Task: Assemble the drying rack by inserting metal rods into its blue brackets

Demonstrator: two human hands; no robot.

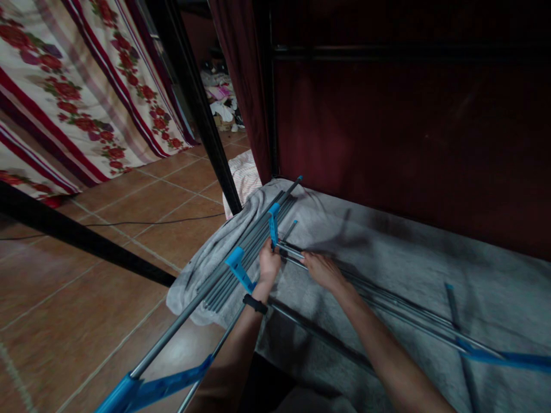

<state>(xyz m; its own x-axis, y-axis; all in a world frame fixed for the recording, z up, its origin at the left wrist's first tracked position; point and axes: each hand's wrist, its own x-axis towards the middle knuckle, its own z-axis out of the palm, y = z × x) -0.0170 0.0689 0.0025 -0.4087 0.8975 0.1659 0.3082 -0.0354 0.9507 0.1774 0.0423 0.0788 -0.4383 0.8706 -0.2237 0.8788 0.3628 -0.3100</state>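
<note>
My left hand (269, 263), with a dark band at its wrist, is closed around the lower end of a blue plastic connector (274, 225). My right hand (322, 269) grips a thin metal tube (290, 249) whose end meets that connector. Other long tubes (400, 307) run beneath the right forearm to a blue bracket (508, 359) at the right. A second blue connector (241, 269) sits on a grey pole (176, 321) left of my left wrist. The fingertips of both hands are partly hidden.
Several loose grey tubes (221, 295) lie side by side on the grey blanket (353, 223). Black bed-frame posts (206, 109) stand at the left. A dark cable (150, 222) crosses the tiled floor (99, 321). Behind hangs a floral curtain (86, 97); a dark red panel (408, 143) borders the bed.
</note>
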